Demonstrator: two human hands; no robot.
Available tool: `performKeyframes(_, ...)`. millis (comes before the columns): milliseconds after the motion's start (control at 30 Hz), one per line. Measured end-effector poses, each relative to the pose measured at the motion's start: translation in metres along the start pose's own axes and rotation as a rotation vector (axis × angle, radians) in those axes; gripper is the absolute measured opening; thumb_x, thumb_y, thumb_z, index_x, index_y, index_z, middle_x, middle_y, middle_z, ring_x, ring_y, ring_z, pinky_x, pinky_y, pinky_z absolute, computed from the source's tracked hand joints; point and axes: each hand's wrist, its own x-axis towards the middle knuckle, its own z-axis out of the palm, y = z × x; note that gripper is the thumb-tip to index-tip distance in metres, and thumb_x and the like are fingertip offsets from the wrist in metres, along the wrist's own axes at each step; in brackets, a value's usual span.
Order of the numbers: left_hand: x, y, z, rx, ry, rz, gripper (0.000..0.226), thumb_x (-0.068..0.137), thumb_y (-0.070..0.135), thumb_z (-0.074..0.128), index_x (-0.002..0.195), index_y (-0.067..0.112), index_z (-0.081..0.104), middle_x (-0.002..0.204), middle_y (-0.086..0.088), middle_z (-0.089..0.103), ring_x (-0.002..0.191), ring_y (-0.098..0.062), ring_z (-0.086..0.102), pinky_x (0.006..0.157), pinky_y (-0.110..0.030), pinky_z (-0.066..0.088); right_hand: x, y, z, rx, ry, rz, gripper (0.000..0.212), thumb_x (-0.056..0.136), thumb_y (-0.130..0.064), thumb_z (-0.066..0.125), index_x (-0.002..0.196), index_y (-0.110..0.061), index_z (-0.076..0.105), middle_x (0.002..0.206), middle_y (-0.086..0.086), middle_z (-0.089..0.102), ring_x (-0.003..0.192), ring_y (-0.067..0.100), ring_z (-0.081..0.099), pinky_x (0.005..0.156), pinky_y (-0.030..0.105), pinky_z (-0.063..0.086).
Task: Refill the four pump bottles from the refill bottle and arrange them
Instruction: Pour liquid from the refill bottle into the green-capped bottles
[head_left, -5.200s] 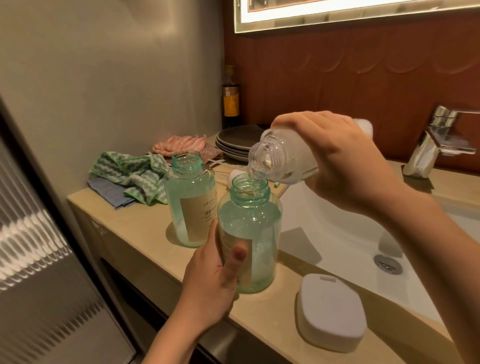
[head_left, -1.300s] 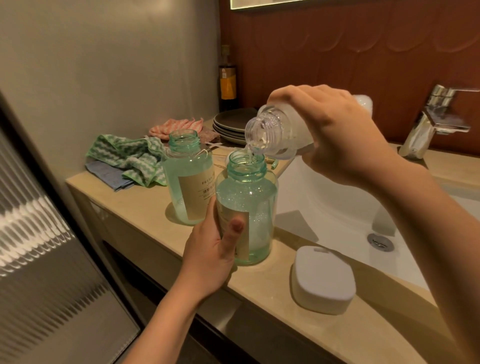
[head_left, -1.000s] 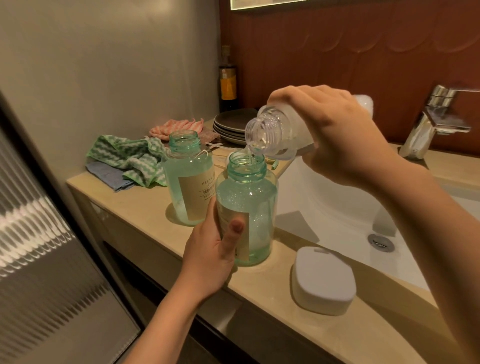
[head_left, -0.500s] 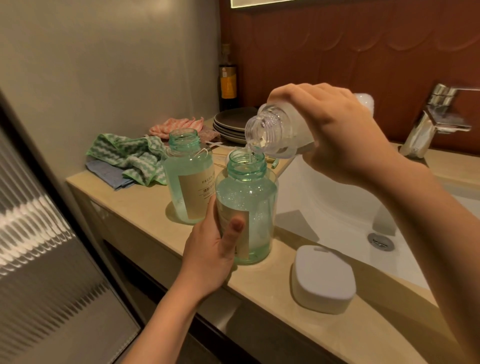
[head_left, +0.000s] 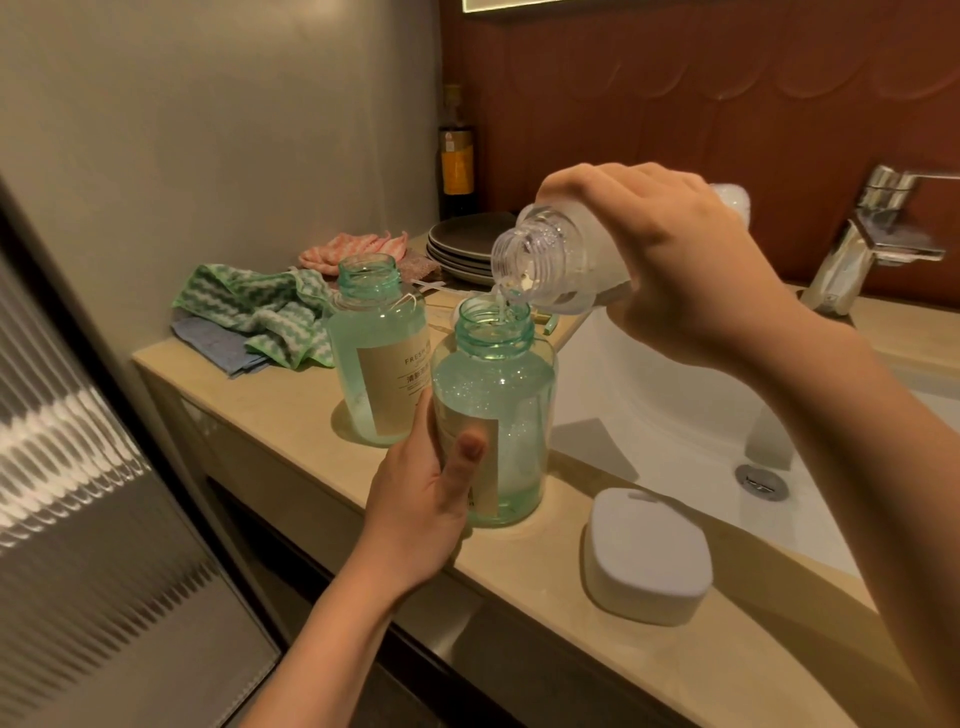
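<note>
Pour under way.

- Right hand (head_left: 675, 260): fingers clenched over the clear ribbed plastic refill bottle (head_left: 550, 260), held tipped with its mouth just above the neck of the near green translucent pump bottle (head_left: 493, 415). A thin stream drops into the opening.
- Left hand (head_left: 421, 514): fingers wrapped round that bottle's lower body, thumb lying across its label. The bottle stands upright on the beige stone tabletop (head_left: 291, 410), near the front edge and just beside the white sink basin (head_left: 649, 415).
- Second green translucent bottle (head_left: 379, 358): uncapped, upright, close behind and to the left; whether the two touch, I cannot tell. The other two pump bottles are not in view.
- Level in the near bottle appears to reach the shoulder, with bubbles through the liquid.

Risks, as I judge them:
- Overflow down the neck if the tilt is held much longer, given the high level.
- The stream is thin and the neck narrow, so a small wobble of the right wrist would put liquid on the label and the left thumb.
- A wet grip could let the bottle slide toward the front edge.
- Either forearm could clip the open second bottle.

Writing: the second bottle's tan label shows "FRES…", the rest hidden by the near bottle, with a line of Chinese characters below too small to read surely. The near label is mostly under the thumb.
</note>
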Motion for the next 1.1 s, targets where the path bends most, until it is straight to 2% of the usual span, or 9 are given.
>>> performKeyframes(200, 0.0004, 0.0009, -0.0010, -0.015, -0.014, -0.014, 0.077, 0.064, 0.090, 0.026, 0.127, 0.047, 0.036, 0.128, 0.026, 0.051, 0.122, 0.002, 0.047, 0.100, -0.031, 0.040, -0.0003, -0.0004, -0.0008, 0.009, 0.000, 0.001, 0.075, 0.062, 0.011, 0.072, 0.128, -0.014, 0.047, 0.116, 0.008, 0.059, 0.098, 0.030, 0.052, 0.080, 0.032, 0.029)
performKeyframes(333, 0.0011, 0.0039, -0.0009, 0.016, -0.022, -0.020, 0.075, 0.059, 0.093, 0.026, 0.123, 0.056, 0.030, 0.125, 0.035, 0.049, 0.119, 0.008, 0.046, 0.095, -0.023, 0.039, -0.0002, -0.0007, -0.0003, 0.008, -0.002, -0.004, 0.074, 0.061, 0.011, 0.072, 0.127, -0.014, 0.048, 0.115, 0.008, 0.059, 0.097, 0.030, 0.052, 0.079, 0.032, 0.029)
performKeyframes(500, 0.0015, 0.0011, -0.0006, 0.088, 0.001, -0.025, 0.085, 0.052, 0.094, 0.038, 0.123, 0.048, 0.028, 0.129, 0.013, 0.049, 0.119, -0.006, 0.049, 0.098, -0.039, 0.043, -0.0003, 0.0002, -0.0011, 0.010, 0.003, -0.007, 0.073, 0.062, 0.011, 0.071, 0.127, -0.014, 0.047, 0.115, 0.007, 0.059, 0.097, 0.030, 0.052, 0.079, 0.033, 0.030)
performKeyframes(600, 0.0014, 0.0005, -0.0011, 0.074, 0.005, -0.014, 0.082, 0.054, 0.092, 0.042, 0.121, 0.048, 0.029, 0.127, 0.011, 0.051, 0.117, -0.006, 0.050, 0.097, -0.039, 0.044, -0.0003, -0.0002, -0.0009, 0.011, 0.001, -0.009, 0.073, 0.063, 0.010, 0.073, 0.127, -0.014, 0.048, 0.115, 0.008, 0.059, 0.098, 0.030, 0.052, 0.080, 0.033, 0.030)
performKeyframes(767, 0.0014, 0.0000, -0.0023, 0.041, 0.005, -0.008, 0.078, 0.056, 0.091, 0.043, 0.120, 0.048, 0.033, 0.126, 0.013, 0.052, 0.118, -0.004, 0.050, 0.096, -0.032, 0.042, -0.0003, 0.0001, -0.0006, 0.005, 0.010, -0.015, 0.072, 0.062, 0.012, 0.071, 0.125, -0.014, 0.048, 0.115, 0.008, 0.059, 0.097, 0.031, 0.052, 0.079, 0.032, 0.029)
performKeyframes(900, 0.0013, 0.0011, -0.0035, 0.032, -0.007, 0.002, 0.075, 0.059, 0.090, 0.040, 0.122, 0.051, 0.033, 0.128, 0.025, 0.048, 0.121, 0.006, 0.044, 0.093, -0.010, 0.035, -0.0002, 0.0010, -0.0003, 0.004, 0.008, -0.014, 0.072, 0.062, 0.011, 0.070, 0.125, -0.014, 0.048, 0.114, 0.008, 0.059, 0.096, 0.031, 0.052, 0.078, 0.033, 0.030)
performKeyframes(1100, 0.0021, -0.0004, -0.0029, 0.046, -0.009, 0.012, 0.082, 0.062, 0.089, 0.037, 0.129, 0.041, 0.034, 0.131, 0.016, 0.050, 0.121, 0.001, 0.046, 0.098, -0.025, 0.039, -0.0003, 0.0014, 0.0000, 0.003, 0.008, -0.006, 0.074, 0.062, 0.012, 0.070, 0.127, -0.015, 0.047, 0.115, 0.008, 0.058, 0.097, 0.031, 0.052, 0.080, 0.036, 0.034)
